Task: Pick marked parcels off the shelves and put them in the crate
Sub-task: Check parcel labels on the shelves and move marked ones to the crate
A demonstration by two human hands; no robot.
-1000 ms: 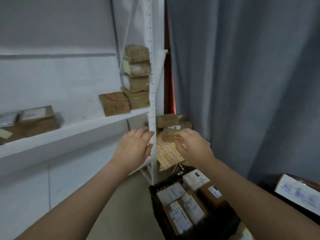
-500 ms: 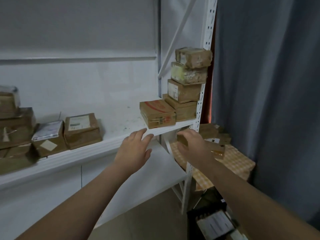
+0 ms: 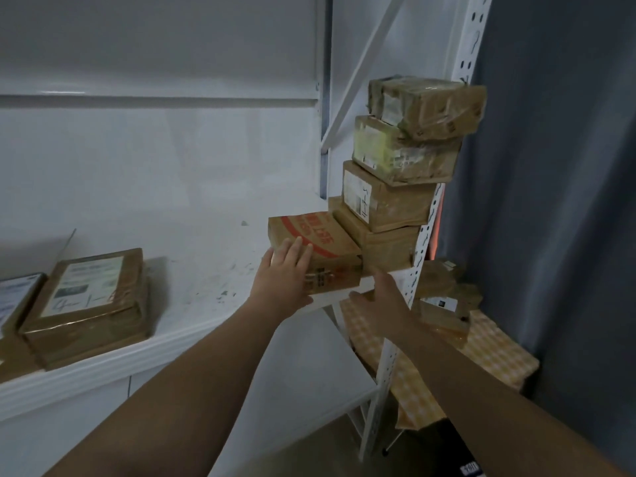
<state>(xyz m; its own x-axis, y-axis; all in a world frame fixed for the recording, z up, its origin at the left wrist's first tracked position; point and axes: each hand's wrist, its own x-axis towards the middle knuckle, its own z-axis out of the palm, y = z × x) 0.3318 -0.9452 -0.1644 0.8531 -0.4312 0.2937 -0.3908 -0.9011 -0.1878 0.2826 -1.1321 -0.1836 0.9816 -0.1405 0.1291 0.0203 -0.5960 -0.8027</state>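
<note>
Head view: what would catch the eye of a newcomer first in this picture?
First, the tall stack of four brown parcels at the right end of the shelf, beside the white upright. Just left of it, the left hand rests flat on a red-printed parcel, and the right hand reaches toward the shelf edge below it.

You can read nothing outright here. The flat carton (image 3: 320,242) carries a red band and red printed characters on top, with dark print on its front face, all blurred. The third box (image 3: 395,204) down the stack has a white label with handwritten strokes. So does the taped parcel (image 3: 89,297) to your left, where the first stroke is perhaps a "4". The small white tag (image 3: 469,469) at the bottom right shows digits too small to tell.
</note>
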